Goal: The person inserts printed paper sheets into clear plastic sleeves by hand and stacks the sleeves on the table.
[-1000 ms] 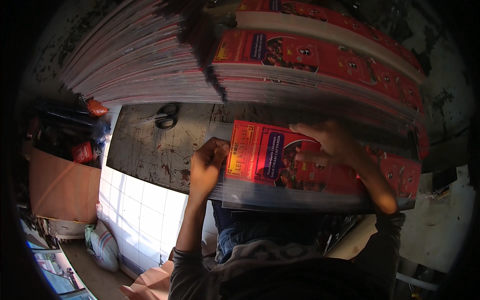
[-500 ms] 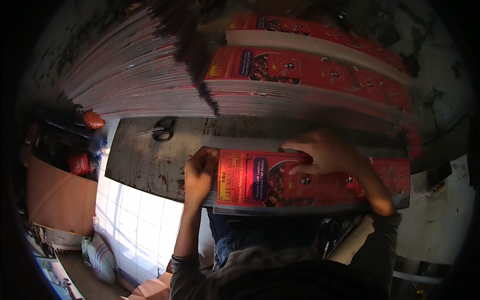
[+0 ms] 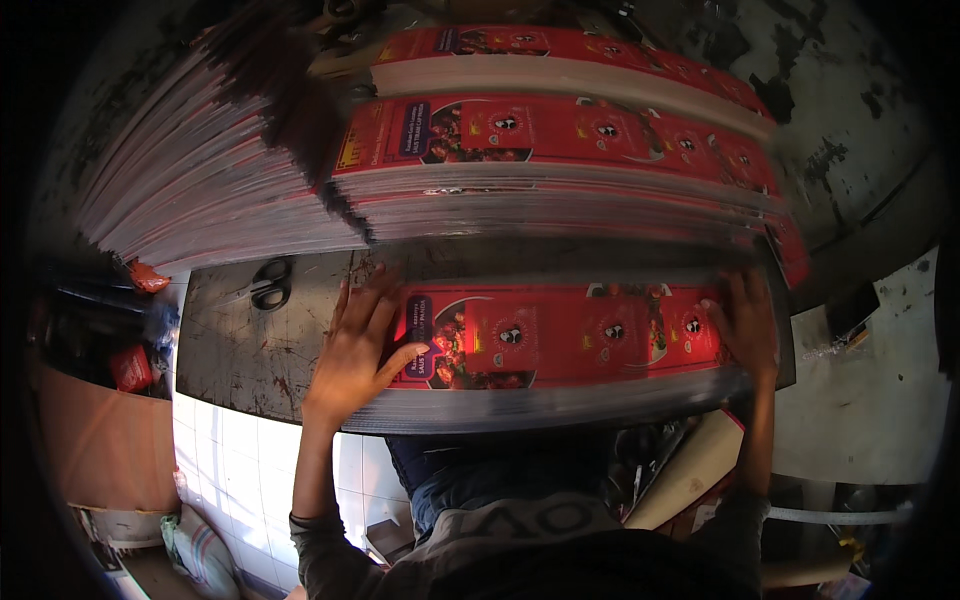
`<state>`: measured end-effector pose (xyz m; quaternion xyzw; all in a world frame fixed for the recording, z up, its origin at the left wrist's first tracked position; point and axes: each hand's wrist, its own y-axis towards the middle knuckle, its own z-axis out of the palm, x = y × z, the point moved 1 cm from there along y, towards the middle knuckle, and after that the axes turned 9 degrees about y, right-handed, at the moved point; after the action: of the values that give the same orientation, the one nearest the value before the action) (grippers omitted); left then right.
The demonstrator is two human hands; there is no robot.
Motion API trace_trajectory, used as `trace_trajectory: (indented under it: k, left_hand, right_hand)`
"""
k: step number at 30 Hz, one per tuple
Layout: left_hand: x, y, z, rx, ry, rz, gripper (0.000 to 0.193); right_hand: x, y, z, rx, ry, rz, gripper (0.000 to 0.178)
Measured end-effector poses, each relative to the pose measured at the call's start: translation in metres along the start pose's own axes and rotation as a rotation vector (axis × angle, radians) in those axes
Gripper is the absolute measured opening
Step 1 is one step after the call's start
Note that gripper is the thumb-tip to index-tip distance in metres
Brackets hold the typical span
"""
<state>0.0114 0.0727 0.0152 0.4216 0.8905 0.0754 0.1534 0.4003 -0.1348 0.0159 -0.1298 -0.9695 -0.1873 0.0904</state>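
Observation:
A long red printed strip [image 3: 560, 340], with food pictures and a dark purple label, lies flat in front of me on a thin stack of clear-edged strips [image 3: 520, 402]. My left hand [image 3: 352, 345] rests over its left end, fingers stretched away from me and thumb out on the purple label. At the opposite end my right hand [image 3: 744, 322] lies on the strip, thumb apart from the fingers. Both hands are open and press or touch the print from above. The strip's left edge is hidden under my left hand.
Behind the strip stand tall piles of similar red strips [image 3: 560, 125], and a fanned pile [image 3: 210, 170] rises at the far left. Black-handled scissors [image 3: 270, 284] lie on the scratched dark table [image 3: 230, 345]. A brown box [image 3: 105, 435] stands at the left.
My left hand has gone from pinching the strip's left edge to lying spread over that end. My right hand has moved from the strip's middle to its right end. The view has shifted.

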Motion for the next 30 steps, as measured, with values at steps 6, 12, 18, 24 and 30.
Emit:
trace_trajectory:
  k: [6, 12, 18, 24, 30]
  left_hand:
    - [-0.002, 0.009, 0.016, 0.038, 0.111, 0.023, 0.056]
    - [-0.003, 0.011, 0.013, -0.066, -0.007, -0.003, 0.044]
    - [0.005, 0.01, 0.019, -0.112, -0.094, -0.141, 0.026]
    - [0.023, 0.028, 0.017, -0.118, -0.102, 0.035, 0.015]
    - [0.025, 0.029, 0.024, -0.151, -0.157, 0.023, 0.011]
  right_hand:
    - [-0.009, 0.01, 0.015, -0.022, 0.181, 0.031, 0.038]
    - [-0.006, 0.01, 0.019, -0.061, 0.181, -0.003, 0.041]
    - [-0.016, 0.009, 0.024, -0.115, 0.194, 0.007, 0.04]
    - [-0.015, 0.012, 0.025, -0.088, 0.235, 0.028, 0.035]
    - [-0.012, 0.016, 0.026, -0.087, 0.211, -0.008, 0.029]
